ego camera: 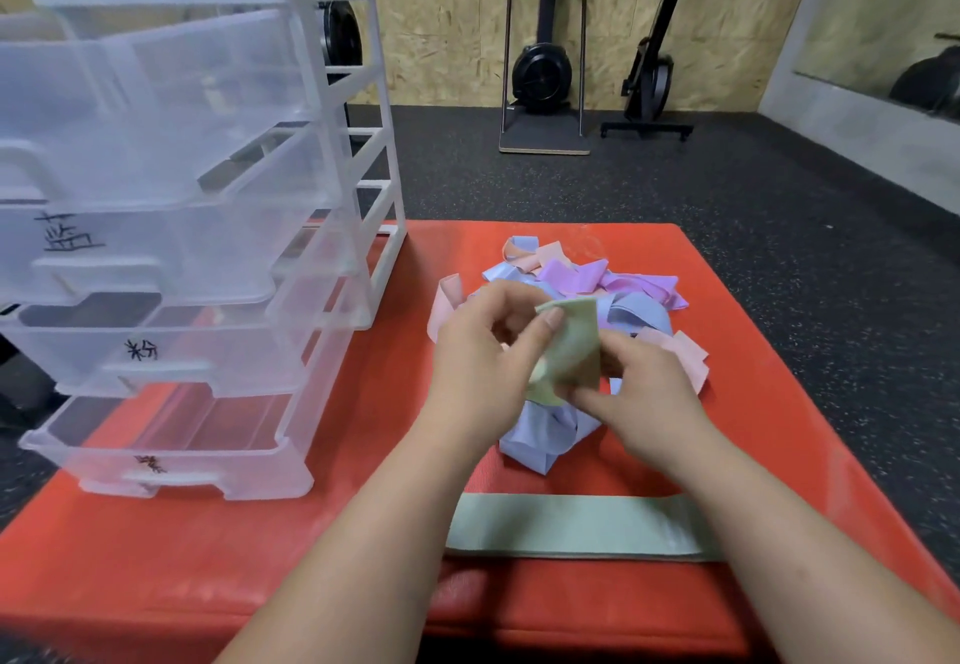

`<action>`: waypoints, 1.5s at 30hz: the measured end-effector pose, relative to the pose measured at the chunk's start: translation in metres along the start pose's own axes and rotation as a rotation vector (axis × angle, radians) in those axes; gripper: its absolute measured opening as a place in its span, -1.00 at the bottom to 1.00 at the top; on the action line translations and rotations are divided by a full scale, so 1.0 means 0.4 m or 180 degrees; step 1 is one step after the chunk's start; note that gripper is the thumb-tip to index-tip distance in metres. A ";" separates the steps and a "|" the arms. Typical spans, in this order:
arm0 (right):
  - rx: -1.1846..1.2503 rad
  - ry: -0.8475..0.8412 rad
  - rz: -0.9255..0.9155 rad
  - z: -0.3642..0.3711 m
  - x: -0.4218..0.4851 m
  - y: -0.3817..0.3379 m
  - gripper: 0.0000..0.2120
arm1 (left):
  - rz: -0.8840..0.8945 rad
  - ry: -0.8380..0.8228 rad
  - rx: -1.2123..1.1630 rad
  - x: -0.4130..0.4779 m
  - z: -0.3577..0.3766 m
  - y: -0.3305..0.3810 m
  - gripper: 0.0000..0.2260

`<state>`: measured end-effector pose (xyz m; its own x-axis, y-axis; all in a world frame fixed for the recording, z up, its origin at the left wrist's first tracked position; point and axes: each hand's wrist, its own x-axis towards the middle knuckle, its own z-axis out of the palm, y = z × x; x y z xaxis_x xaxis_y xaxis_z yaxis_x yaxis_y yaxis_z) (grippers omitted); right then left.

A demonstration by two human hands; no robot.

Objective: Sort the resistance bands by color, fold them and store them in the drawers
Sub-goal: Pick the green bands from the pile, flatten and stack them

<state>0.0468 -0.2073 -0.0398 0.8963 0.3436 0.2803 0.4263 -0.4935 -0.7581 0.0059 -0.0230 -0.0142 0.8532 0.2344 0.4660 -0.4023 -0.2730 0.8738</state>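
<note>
Both hands hold a folded green band [571,346] above a heap of pink, purple and blue bands [613,289] on the red mat [311,533]. My left hand [483,356] pinches the band's top edge with thumb and fingers. My right hand [639,393] grips its lower part. A second green band [576,525] lies flat and stretched out across the mat close to me, under my forearms. A blue band [540,440] lies bunched just below my hands. A clear plastic drawer unit [171,226] stands on the mat's left, its drawers pulled partly out and labelled in black marker.
The mat sits on dark speckled gym flooring [779,195]. Rowing machines [545,65] stand upright against the far wooden wall. A grey wall with a mirror [883,65] runs along the right side.
</note>
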 end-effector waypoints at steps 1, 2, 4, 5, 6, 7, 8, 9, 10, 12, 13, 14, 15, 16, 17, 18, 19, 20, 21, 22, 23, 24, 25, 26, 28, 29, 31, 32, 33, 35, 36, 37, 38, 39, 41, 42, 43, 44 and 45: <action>-0.0011 0.0048 -0.0033 0.001 0.004 0.005 -0.77 | -0.0015 0.0189 -0.0164 0.006 -0.009 0.000 -0.95; -0.0010 0.0137 -0.0070 -0.003 0.008 0.004 -0.81 | -0.0034 0.0393 -0.0310 0.012 -0.021 0.000 -0.96; 0.0010 0.0379 -0.0180 -0.023 0.019 -0.002 -0.82 | -0.0118 0.0787 -0.0578 0.020 -0.048 -0.003 -0.96; 0.0060 0.0474 -0.0243 -0.036 0.028 -0.003 -0.81 | -0.0191 0.0945 -0.0700 0.023 -0.059 -0.006 -0.95; 0.0117 0.0533 -0.0294 -0.049 0.036 0.000 -0.81 | -0.0259 0.1051 -0.0809 0.026 -0.068 -0.010 -0.94; 0.0184 0.0552 -0.0341 -0.059 0.042 0.001 -0.81 | -0.0310 0.1112 -0.0888 0.027 -0.074 -0.013 -0.92; 0.0249 0.0567 -0.0370 -0.068 0.045 0.000 -0.82 | -0.0346 0.1126 -0.0933 0.029 -0.077 -0.015 -0.88; 0.0310 0.0599 -0.0417 -0.076 0.045 -0.004 -0.83 | -0.0351 0.1109 -0.0923 0.029 -0.079 -0.017 -0.84; 0.0335 0.0665 -0.0470 -0.083 0.043 -0.011 -0.84 | -0.0324 0.1073 -0.0856 0.030 -0.080 -0.017 -0.81; 0.0280 0.0830 -0.0586 -0.100 0.039 -0.025 -0.85 | -0.0250 0.0974 -0.0601 0.033 -0.082 -0.023 -0.81; 0.0154 0.0865 -0.0627 -0.108 0.037 -0.026 -0.83 | -0.0250 0.0950 -0.0441 0.033 -0.082 -0.031 -0.83; -0.0053 0.0832 -0.0632 -0.113 0.037 -0.019 -0.81 | -0.0298 0.0940 -0.0253 0.033 -0.081 -0.044 -0.86; -0.0353 0.0718 -0.0586 -0.116 0.037 -0.001 -0.78 | -0.0394 0.0910 -0.0005 0.032 -0.081 -0.060 -0.88; -0.0722 0.0508 -0.0469 -0.118 0.036 0.027 -0.78 | -0.0521 0.0818 0.0280 0.030 -0.080 -0.079 -0.90; -0.1101 0.0214 -0.0284 -0.120 0.031 0.058 -0.79 | -0.0674 0.0681 0.0562 0.025 -0.081 -0.097 -0.92; -0.1393 -0.0121 -0.0029 -0.122 0.024 0.086 -0.81 | -0.0824 0.0562 0.0785 0.019 -0.082 -0.111 -0.94; -0.1556 -0.0415 0.0213 -0.125 0.015 0.110 -0.81 | -0.0965 0.0497 0.0962 0.013 -0.085 -0.124 -0.94; -0.1571 -0.0603 0.0396 -0.128 0.008 0.124 -0.81 | -0.1075 0.0477 0.1085 0.008 -0.089 -0.134 -0.94; -0.1485 -0.0684 0.0513 -0.135 0.002 0.128 -0.85 | -0.1151 0.0480 0.1177 0.006 -0.094 -0.141 -0.94; -0.1341 -0.0671 0.0561 -0.143 0.000 0.128 -0.90 | -0.1191 0.0486 0.1254 0.006 -0.097 -0.146 -0.94; -0.1208 -0.0641 0.0582 -0.150 0.000 0.126 -0.95 | -0.1208 0.0497 0.1327 0.006 -0.098 -0.148 -0.94; -0.1111 -0.0634 0.0601 -0.156 0.002 0.126 -0.95 | -0.1218 0.0506 0.1390 0.007 -0.098 -0.149 -0.94; -0.1073 -0.0675 0.0632 -0.159 0.001 0.126 -0.90 | -0.1218 0.0515 0.1436 0.007 -0.097 -0.150 -0.93; -0.1084 -0.0737 0.0681 -0.160 0.000 0.130 -0.85 | -0.1210 0.0518 0.1467 0.007 -0.096 -0.152 -0.92; -0.1260 -0.0844 0.0827 -0.157 -0.006 0.140 -0.74 | -0.1181 0.0502 0.1545 0.004 -0.094 -0.158 -0.91; -0.1341 -0.0865 0.0916 -0.154 -0.010 0.144 -0.71 | -0.1162 0.0489 0.1587 0.003 -0.093 -0.161 -0.91; -0.1396 -0.0776 0.0970 -0.154 -0.011 0.149 -0.68 | -0.1118 0.0466 0.1658 0.000 -0.094 -0.161 -0.90; -0.1368 -0.0658 0.0930 -0.157 -0.007 0.153 -0.68 | -0.1109 0.0474 0.1673 0.000 -0.096 -0.160 -0.90; -0.1296 -0.0503 0.0889 -0.162 -0.003 0.158 -0.67 | -0.1114 0.0507 0.1666 0.002 -0.099 -0.159 -0.91; -0.1069 -0.0149 0.0798 -0.174 0.004 0.157 -0.70 | -0.1145 0.0596 0.1604 0.007 -0.107 -0.161 -0.95; -0.0898 0.0031 0.0773 -0.181 0.006 0.153 -0.72 | -0.1168 0.0632 0.1549 0.010 -0.114 -0.160 -0.96; -0.0658 0.0216 0.0769 -0.187 0.006 0.149 -0.74 | -0.1203 0.0670 0.1471 0.013 -0.121 -0.157 -0.96; -0.0413 0.0408 0.0773 -0.194 0.003 0.144 -0.76 | -0.1244 0.0716 0.1369 0.015 -0.127 -0.154 -0.95; -0.0207 0.0592 0.0769 -0.200 -0.002 0.137 -0.78 | -0.1307 0.0758 0.1262 0.016 -0.133 -0.148 -0.94; 0.0107 0.0839 0.0780 -0.211 -0.018 0.126 -0.80 | -0.1445 0.0813 0.0995 0.010 -0.141 -0.131 -0.93; 0.0203 0.0909 0.0779 -0.214 -0.027 0.123 -0.80 | -0.1508 0.0809 0.0808 0.005 -0.144 -0.121 -0.93; 0.0239 0.0963 0.0786 -0.218 -0.036 0.121 -0.80 | -0.1565 0.0798 0.0637 -0.001 -0.148 -0.110 -0.91; 0.0277 0.0993 0.0784 -0.222 -0.046 0.114 -0.80 | -0.1614 0.0785 0.0500 -0.009 -0.152 -0.100 -0.89; 0.0319 0.1020 0.0779 -0.225 -0.056 0.109 -0.80 | -0.1657 0.0769 0.0409 -0.016 -0.156 -0.088 -0.88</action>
<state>0.0562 -0.3083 -0.0264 0.9691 -0.0479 0.2419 0.1962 -0.4442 -0.8742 -0.0062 0.0434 -0.0394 0.8218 0.5697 0.0117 0.1056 -0.1725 0.9793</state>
